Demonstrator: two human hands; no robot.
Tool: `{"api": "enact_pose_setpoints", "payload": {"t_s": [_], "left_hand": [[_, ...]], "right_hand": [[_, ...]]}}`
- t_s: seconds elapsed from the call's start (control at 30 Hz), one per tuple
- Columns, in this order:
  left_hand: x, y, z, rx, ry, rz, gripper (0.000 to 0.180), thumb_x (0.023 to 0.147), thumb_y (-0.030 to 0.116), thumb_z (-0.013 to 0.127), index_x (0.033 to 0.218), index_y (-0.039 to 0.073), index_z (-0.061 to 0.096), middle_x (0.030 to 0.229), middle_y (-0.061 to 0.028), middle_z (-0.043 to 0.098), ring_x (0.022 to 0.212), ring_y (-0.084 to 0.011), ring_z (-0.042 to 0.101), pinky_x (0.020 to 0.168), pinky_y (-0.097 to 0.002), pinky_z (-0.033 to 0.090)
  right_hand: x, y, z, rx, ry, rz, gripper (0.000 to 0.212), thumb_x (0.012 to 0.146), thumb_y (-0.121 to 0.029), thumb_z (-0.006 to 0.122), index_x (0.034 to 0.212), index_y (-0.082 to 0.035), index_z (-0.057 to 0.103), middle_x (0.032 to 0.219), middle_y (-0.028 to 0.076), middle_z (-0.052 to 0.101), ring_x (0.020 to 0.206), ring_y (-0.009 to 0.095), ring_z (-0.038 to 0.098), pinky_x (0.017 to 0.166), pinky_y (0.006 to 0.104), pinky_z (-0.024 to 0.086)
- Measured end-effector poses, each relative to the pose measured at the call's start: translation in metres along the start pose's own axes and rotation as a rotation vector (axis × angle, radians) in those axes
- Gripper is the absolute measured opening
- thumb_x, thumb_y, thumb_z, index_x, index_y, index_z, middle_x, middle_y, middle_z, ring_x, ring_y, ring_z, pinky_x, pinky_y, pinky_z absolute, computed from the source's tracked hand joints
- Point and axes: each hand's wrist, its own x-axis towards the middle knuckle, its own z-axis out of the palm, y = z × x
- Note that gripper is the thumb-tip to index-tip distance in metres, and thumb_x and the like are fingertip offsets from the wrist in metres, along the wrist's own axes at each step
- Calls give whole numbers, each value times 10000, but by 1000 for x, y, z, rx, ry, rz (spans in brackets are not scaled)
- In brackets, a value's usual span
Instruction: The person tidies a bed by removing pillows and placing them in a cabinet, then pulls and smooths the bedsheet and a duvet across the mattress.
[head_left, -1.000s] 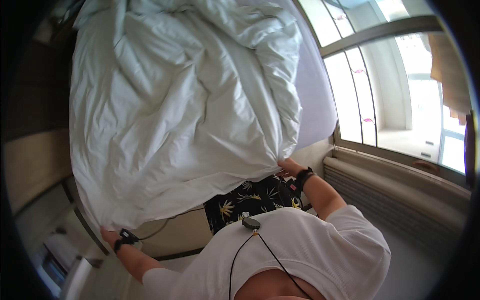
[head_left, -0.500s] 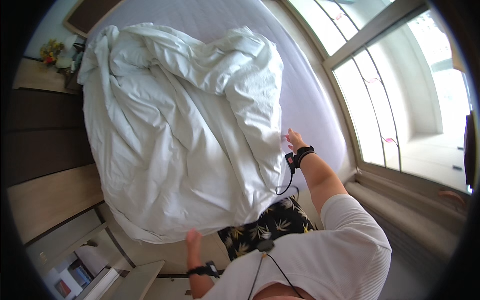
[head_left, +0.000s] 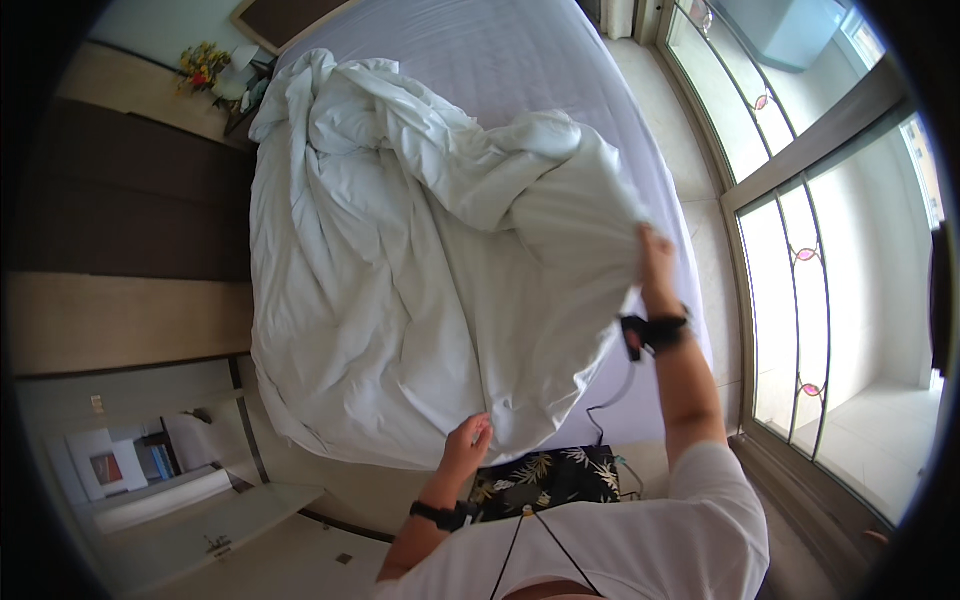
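Note:
A crumpled white duvet (head_left: 370, 270) covers most of the bed. My right hand (head_left: 656, 265) is closed on its right edge, which is drawn out over the lilac sheet (head_left: 500, 60). Folds in the cloth stretch toward that grip. Down by the duvet's near edge, my left hand (head_left: 467, 445) has its fingers curled against the cloth, and a long crease runs up from them. Its fingertips are partly hidden. Dark straps with small devices circle both wrists, and a cable hangs from the right one.
Glazed sliding doors (head_left: 800, 260) with metal bars line the right side. Brown-and-beige cabinet panels (head_left: 130, 190) stand on the left, with a flower arrangement (head_left: 203, 68) beyond them. An open-shelved unit (head_left: 150, 460) is at lower left. Black leaf-patterned shorts (head_left: 550, 475) show below me.
My right hand has gone forward and rightward and taken the duvet's edge, pulling that side out. My left hand has moved to the right, up to the near edge. The view has shifted.

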Motion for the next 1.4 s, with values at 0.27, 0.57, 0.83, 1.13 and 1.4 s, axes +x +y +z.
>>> {"api": "enact_pose_setpoints", "payload": {"t_s": [0.27,0.57,0.83,1.13,1.4], "left_hand": [[3,-8,16,84,-173,23,228,768,163,546,958,38,524,829,-116,598,744,-230,587,646,-312,469],[-19,-28,15,167,-127,-88,255,765,190,549,968,36,541,816,-112,604,724,-223,584,629,-305,462],[-24,-12,55,181,-252,84,241,771,186,541,951,26,541,803,-125,593,731,-227,577,637,-304,457],[-3,15,114,-176,-386,74,499,802,323,528,1169,8,403,1097,-162,503,983,-194,502,803,-273,400],[-3,110,188,401,-391,180,640,624,154,534,1221,105,309,1085,-215,482,968,-367,473,822,-392,385]], "right_hand": [[-202,175,-271,-64,651,245,366,826,-269,457,909,75,548,718,64,551,592,144,459,524,273,384],[-195,290,-210,600,607,861,445,791,-283,475,1132,0,429,1074,117,480,951,270,480,809,405,394],[-179,232,-229,58,506,719,359,716,-223,550,913,78,543,788,126,593,686,215,566,606,320,440],[-266,127,-151,-317,-81,125,310,790,-251,490,621,2,547,540,176,501,497,266,513,496,384,398],[-323,65,-158,-787,-848,-628,149,720,-220,521,714,-76,560,606,94,567,594,265,568,574,367,438]]}}
